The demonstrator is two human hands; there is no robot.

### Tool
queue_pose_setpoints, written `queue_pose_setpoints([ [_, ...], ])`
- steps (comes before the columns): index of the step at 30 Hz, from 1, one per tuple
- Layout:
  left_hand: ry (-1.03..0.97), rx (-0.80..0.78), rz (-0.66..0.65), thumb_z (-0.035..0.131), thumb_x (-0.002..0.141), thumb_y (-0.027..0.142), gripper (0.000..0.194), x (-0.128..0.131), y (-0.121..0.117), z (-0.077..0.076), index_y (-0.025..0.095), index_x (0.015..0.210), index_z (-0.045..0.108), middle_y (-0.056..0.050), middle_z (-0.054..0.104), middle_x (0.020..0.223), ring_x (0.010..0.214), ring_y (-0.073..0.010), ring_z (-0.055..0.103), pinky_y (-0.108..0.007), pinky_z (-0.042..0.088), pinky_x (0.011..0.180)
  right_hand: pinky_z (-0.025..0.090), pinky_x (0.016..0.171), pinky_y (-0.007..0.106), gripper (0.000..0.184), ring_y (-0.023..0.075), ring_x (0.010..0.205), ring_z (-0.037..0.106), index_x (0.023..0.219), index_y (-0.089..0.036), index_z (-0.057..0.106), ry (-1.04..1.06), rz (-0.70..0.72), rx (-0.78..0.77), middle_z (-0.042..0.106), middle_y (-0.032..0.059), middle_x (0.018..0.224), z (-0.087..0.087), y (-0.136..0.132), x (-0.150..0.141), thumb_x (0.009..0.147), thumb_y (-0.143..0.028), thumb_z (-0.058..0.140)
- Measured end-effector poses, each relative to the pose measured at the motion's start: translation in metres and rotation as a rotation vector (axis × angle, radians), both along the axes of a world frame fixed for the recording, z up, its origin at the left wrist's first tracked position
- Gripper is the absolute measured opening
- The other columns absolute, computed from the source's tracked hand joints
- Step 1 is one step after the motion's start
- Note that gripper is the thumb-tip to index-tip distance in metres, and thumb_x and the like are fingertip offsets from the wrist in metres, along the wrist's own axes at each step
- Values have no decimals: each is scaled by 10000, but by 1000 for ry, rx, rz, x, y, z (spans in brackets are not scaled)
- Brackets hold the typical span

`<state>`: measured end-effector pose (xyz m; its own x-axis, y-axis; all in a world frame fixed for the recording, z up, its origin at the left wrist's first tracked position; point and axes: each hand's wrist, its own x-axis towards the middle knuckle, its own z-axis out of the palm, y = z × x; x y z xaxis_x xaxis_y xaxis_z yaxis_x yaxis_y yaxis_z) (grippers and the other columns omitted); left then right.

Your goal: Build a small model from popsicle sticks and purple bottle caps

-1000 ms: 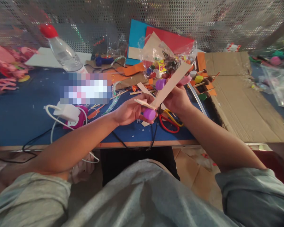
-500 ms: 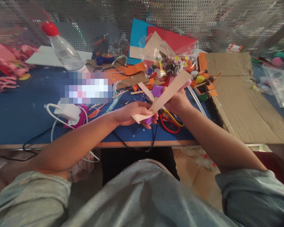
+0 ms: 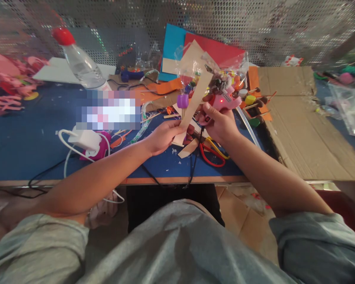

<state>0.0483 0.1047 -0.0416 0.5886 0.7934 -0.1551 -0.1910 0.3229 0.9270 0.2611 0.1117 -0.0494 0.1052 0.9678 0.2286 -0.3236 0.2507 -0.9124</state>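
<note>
With left hand (image 3: 164, 136) pinching pale strip (image 3: 197, 98) near purple cap (image 3: 182, 101), right hand (image 3: 226, 126) gripping pink glue gun (image 3: 227, 101), looks part-built; cannot tell what's left.

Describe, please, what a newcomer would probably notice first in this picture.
Probably the pink glue gun with its small red light, held in the right hand near the centre. Next may come the red-capped clear bottle at the back left, and the blue sheet and red sheet at the back, around the middle.
</note>
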Motion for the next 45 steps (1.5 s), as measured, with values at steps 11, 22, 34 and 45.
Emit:
queue_pose_setpoints([
  [11, 15, -78, -58, 687, 984, 195, 170, -1, 4, -1, 134, 1028, 839, -107, 851, 1006, 882, -214, 799, -361, 667, 895, 413, 518, 256, 697, 83, 573, 529, 895, -257, 658, -35, -18, -49, 636, -72, 730, 3, -2, -4, 474, -458, 1177],
  [22, 86, -21, -42, 771, 944, 187, 182, -2, 3, 0, 135, 1095, 859, -93, 848, 1105, 955, -197, 795, -330, 648, 902, 501, 567, 289, 684, 148, 686, 654, 927, -265, 718, -46, 29, -32, 708, -43, 765, 5, -8, -3, 475, -489, 1180],
  [34, -20, 32, 108, 869, 932, 243, 115, -1, 6, 2, 167, 988, 803, -33, 804, 982, 881, -148, 758, -262, 638, 804, 692, 802, 427, 645, 233, 813, 761, 959, -264, 762, -255, 232, -15, 779, -12, 851, -1, -16, 6, 562, -575, 1164],
  [45, -78, 45, 106, 796, 1027, 261, 116, 1, 6, 2, 166, 1084, 830, -63, 844, 1055, 948, -169, 796, -269, 645, 821, 694, 972, 459, 648, 263, 943, 828, 1067, -288, 724, -200, 284, -21, 812, -30, 863, 2, -17, 9, 606, -492, 1132],
])
